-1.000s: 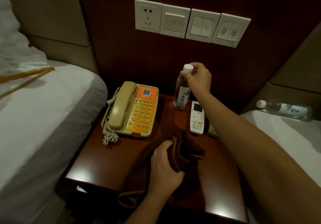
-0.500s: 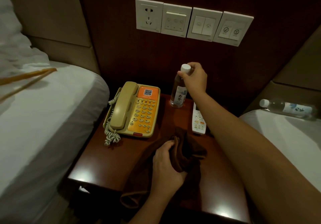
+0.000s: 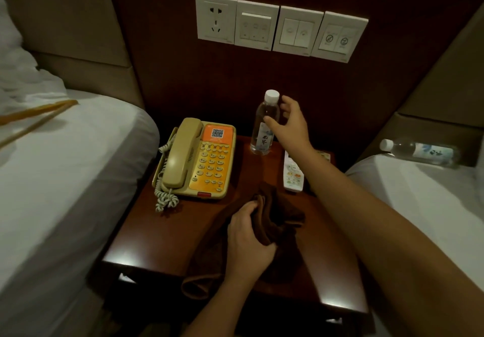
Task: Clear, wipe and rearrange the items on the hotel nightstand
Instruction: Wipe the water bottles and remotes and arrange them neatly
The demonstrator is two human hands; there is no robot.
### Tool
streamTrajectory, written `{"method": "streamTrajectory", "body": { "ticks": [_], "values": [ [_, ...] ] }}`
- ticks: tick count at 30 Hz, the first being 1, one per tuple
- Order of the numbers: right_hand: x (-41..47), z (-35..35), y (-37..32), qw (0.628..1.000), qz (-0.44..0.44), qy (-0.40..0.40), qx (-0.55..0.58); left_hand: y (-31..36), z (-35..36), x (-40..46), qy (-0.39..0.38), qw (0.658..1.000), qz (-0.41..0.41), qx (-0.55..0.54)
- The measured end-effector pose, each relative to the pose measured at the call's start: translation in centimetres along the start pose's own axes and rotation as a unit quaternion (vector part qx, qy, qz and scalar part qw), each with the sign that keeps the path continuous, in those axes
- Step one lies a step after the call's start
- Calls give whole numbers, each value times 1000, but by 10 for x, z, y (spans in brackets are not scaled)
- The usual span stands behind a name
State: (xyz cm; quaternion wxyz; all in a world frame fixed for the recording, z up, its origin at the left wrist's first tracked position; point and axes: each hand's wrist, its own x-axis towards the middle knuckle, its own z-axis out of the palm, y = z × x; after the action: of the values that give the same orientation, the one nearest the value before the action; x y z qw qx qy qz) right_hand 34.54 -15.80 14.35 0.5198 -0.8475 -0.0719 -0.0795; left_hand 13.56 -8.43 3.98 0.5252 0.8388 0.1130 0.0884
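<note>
A clear water bottle (image 3: 262,141) with a white cap stands upright at the back of the dark wooden nightstand (image 3: 162,237). My right hand (image 3: 290,124) is just to its right with fingers spread; the thumb rests against the bottle's side without gripping it. My left hand (image 3: 248,240) is closed on a bunched brown cloth (image 3: 284,212) lying on the front middle of the top. A beige and orange telephone (image 3: 199,158) sits at the back left. A white remote (image 3: 293,175) lies at the right, partly hidden under my right forearm.
White beds flank the nightstand on the left (image 3: 65,166) and right (image 3: 424,205). A second water bottle (image 3: 419,152) lies on its side on the right bed. A row of wall switches and a socket (image 3: 280,26) hangs above. A small flat item (image 3: 324,154) lies behind the remote.
My right hand held the bottle by its cap and shifted it slightly left. It has since let go and opened beside the bottle. My left hand stays on the cloth.
</note>
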Motion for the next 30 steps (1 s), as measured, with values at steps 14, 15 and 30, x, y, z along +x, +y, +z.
{"method": "streamTrajectory", "body": {
  "ticks": [14,15,30],
  "values": [
    [-89,-59,25,993,37,56,102,7,8,-1,24,1000,-4,3],
    [-91,-62,29,992,38,63,103,8,9,-2,19,1000,-5,4],
    [-67,-210,129,973,79,192,-96,47,91,-33,-41,997,55,-20]
  ]
}}
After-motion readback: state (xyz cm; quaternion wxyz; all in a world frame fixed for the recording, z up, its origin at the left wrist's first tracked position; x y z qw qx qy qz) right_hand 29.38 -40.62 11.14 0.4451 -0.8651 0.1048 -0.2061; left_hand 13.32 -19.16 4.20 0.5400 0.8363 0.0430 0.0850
